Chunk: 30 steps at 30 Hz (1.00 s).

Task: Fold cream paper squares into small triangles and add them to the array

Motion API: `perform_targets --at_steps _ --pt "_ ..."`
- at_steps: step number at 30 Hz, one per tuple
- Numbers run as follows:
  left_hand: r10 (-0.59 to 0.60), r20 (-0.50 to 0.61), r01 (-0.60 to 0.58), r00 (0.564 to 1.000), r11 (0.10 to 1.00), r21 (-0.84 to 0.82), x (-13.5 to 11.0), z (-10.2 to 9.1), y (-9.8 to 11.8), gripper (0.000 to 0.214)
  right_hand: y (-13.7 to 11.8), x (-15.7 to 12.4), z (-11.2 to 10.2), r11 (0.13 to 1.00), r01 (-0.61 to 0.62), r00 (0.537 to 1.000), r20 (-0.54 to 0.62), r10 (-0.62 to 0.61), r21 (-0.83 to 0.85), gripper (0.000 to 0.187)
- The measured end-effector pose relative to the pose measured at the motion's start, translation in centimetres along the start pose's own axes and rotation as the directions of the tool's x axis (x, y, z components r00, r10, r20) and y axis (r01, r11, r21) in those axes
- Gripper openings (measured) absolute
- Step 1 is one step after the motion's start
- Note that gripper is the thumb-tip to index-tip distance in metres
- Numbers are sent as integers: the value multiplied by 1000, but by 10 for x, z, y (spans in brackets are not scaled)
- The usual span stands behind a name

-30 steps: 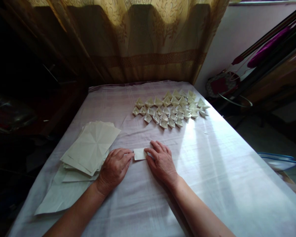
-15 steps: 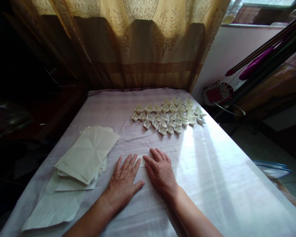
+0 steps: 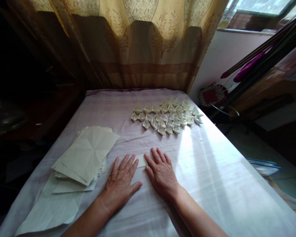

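Observation:
A small folded strip of pale paper (image 3: 141, 161) lies flat on the cloth between my hands. My left hand (image 3: 122, 177) rests palm down with its fingers spread, the fingertips over the paper's left end. On the other end lies my right hand (image 3: 161, 171), also palm down, its fingers stretched out and slightly apart. Both hands hide parts of the paper. To the left is a stack of creased paper sheets (image 3: 88, 154), with a larger pale sheet (image 3: 49, 210) partly under it. Rows of small folded paper boats (image 3: 162, 121) stand beyond my right hand.
A pale checked cloth (image 3: 108, 112) covers the table. Behind its far edge hangs a patterned golden curtain (image 3: 143, 59). On the right, past the edge, are a round bag (image 3: 212, 95) and a blue-rimmed clear item (image 3: 265, 167). The left side is dark.
My hands have moved slightly apart, so more of the paper strip shows between them. My right hand's fingers have straightened. The view has shifted a little.

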State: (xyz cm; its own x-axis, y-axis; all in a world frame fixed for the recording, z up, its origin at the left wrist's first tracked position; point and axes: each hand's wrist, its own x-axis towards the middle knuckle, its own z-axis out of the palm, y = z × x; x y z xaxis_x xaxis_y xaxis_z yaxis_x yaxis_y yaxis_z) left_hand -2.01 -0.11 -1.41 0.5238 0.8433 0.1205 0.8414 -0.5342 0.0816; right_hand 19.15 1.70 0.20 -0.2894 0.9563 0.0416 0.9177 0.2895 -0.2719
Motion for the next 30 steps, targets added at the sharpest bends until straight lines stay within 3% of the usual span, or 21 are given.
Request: perform_targets --at_steps 7,10,12,15,26,30 --pt "15 -38 -15 999 1000 6 -8 1 -9 70 -7 0 -2 999 -34 999 -13 34 3 47" --pt "6 -34 -6 999 1000 4 -6 2 -7 70 -19 -2 -1 998 66 997 -29 -65 18 53" --pt "-8 -22 7 1000 1000 -8 -5 2 -5 70 -25 -4 1 987 157 987 10 -157 47 56" --pt "-14 3 14 1000 1000 -22 -5 -1 -4 72 -27 -7 4 979 189 976 95 -195 74 58" --pt "-24 44 25 999 999 -27 -10 -7 -5 68 -16 -13 -6 996 88 988 125 -88 4 57" --pt "-20 -11 20 1000 1000 3 -19 -8 -6 62 -18 -13 -7 996 90 989 120 -89 2 57"
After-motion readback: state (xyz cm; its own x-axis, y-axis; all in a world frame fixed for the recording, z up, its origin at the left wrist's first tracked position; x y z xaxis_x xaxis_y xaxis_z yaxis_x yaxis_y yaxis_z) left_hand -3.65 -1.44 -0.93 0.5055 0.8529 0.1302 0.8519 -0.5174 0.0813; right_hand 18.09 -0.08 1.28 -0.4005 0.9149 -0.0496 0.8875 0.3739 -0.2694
